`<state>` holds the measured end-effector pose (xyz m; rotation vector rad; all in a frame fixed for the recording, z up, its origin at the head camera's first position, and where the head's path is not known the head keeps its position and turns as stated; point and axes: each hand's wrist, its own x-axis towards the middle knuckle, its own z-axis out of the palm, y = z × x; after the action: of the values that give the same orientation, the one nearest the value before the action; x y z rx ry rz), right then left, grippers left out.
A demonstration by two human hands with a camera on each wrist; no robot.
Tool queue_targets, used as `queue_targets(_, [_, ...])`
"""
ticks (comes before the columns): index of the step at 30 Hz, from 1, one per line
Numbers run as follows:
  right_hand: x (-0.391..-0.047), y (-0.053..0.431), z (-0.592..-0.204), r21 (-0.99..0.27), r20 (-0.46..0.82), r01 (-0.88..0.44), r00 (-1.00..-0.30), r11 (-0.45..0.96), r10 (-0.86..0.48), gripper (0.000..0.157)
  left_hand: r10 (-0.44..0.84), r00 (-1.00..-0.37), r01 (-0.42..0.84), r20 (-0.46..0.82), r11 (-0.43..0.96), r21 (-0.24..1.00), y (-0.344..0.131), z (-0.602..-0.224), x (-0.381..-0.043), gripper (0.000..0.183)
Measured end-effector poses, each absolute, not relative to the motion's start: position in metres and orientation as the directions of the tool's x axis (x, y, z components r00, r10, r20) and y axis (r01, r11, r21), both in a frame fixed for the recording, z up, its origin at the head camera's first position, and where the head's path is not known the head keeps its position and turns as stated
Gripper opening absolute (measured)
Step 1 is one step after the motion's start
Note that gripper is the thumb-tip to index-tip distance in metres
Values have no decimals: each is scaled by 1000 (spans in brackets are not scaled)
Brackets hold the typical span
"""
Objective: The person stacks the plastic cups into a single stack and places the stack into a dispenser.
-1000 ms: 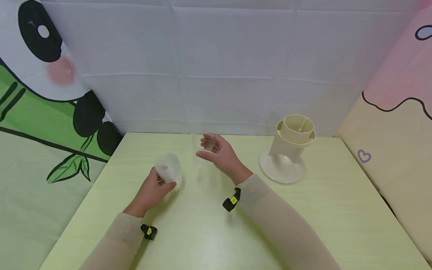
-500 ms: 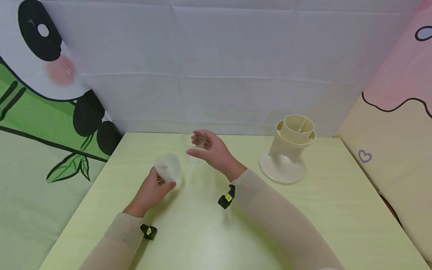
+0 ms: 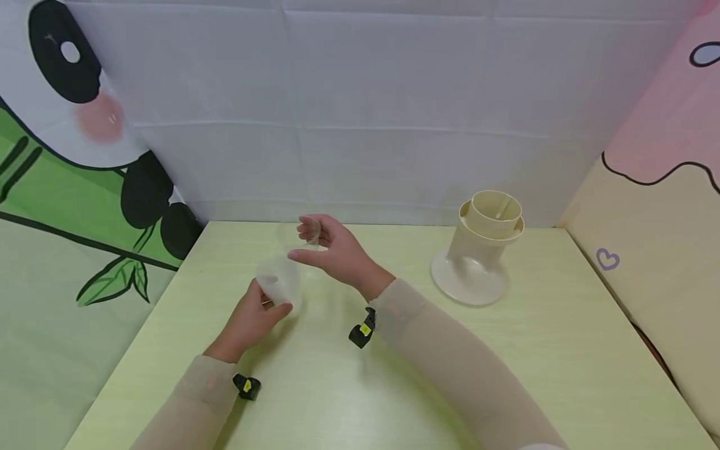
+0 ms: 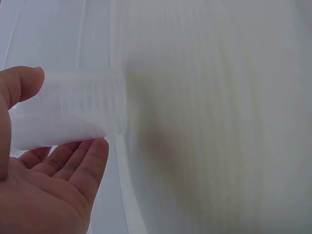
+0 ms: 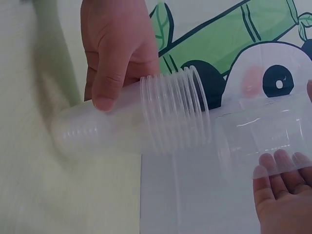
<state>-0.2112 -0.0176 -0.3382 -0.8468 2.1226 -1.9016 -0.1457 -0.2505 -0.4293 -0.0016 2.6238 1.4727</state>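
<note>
My left hand [image 3: 247, 322] grips a nested stack of clear plastic cups [image 5: 170, 112], thumb on one side and fingers on the other; several rims show at one end. In the left wrist view the narrow end of the stack [image 4: 78, 107] points toward the tabletop. With my right hand [image 3: 337, 253] I hold a single clear plastic cup [image 5: 263, 129], fingers curved along its side. In the head view this cup [image 3: 288, 236] is just above and behind the stack. The right wrist view shows a small gap between the cup and the stack's rims.
At the back right stands a cream plastic holder [image 3: 478, 250] with a round white base and nested cylinders on top. A white cloth backdrop [image 3: 382, 125] rises behind the pale wooden table [image 3: 337, 387], with printed cloths at both sides.
My right hand has moved left with the single cup, bringing it from beside the stack to just above and behind it. The left hand and stack have stayed in place.
</note>
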Motion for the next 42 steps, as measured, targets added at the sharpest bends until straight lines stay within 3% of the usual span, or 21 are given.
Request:
queue_targets(22, [-202,-53,-321,-940,273,-342,-789,23,-550,65,74,-990,-61,-118,534,844,-257,-429,-144,82])
queue_targets(42, [-198,-62,-335,-949,251,-315,-792,21,-557,66,105,-993,5,-56,514,858,-258,-432,-143,74])
